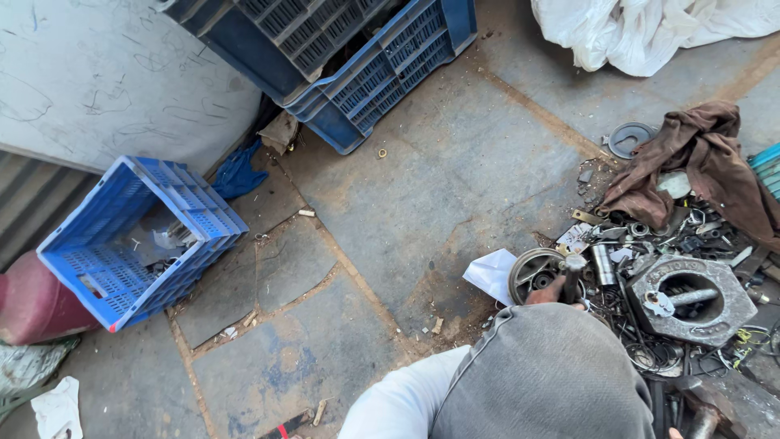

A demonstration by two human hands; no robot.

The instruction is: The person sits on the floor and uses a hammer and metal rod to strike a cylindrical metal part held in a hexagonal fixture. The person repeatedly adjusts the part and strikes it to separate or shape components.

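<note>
Our grey knee (544, 374) fills the foreground, hiding most of our hands above a heap of metal scrap (650, 325).

Past the knee we see only part of one hand (546, 293) (left or right, we cannot tell), seemingly closed around a dark metal rod (571, 280) just beside a round grooved wheel (532, 272); the other hand is out of sight. Near them lie a hexagonal metal block (691, 299), a brown rag (699, 162) and, well apart on the stone floor (422, 187), a blue crate (134, 236).

Hand (546, 293) at metal wheel (532, 272) — scrap pile (650, 244), blue crate (138, 236).
</note>
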